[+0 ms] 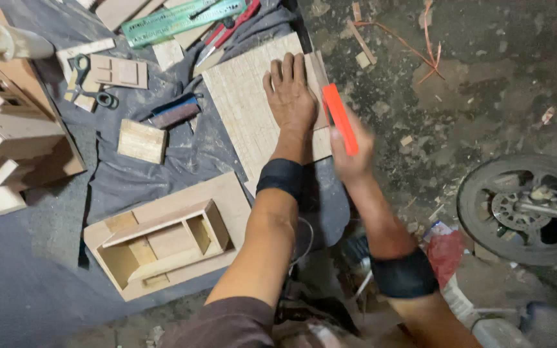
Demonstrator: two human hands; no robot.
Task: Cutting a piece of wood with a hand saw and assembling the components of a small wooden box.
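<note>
Fingers: left hand (289,96) spread flat, palm down, clenching nothing, pinning the board; right hand (351,158) wrapped around the lower end of an orange cutter (339,118).
Dark cloth (130,174): spread over the ground, carrying nearly everything.
Wheel (517,209): at 4 o'clock from the hands, well apart.
Box frame (162,241): open wooden compartments, at 7 o'clock from the left hand.
Board (246,109): thin pale sheet lying flat on the cloth, under the left palm; likely light, stiff, somewhat brittle at the edges; best pinned from above beside the right edge.
Small block (142,141): at 9 o'clock from the board, apart.
Cutter: slim, rigid, probably light; blade end at the board's right edge, exact contact hard to tell; grip low on the handle.
Scissors (95,84): at 10 o'clock, near small wood pieces.
</note>
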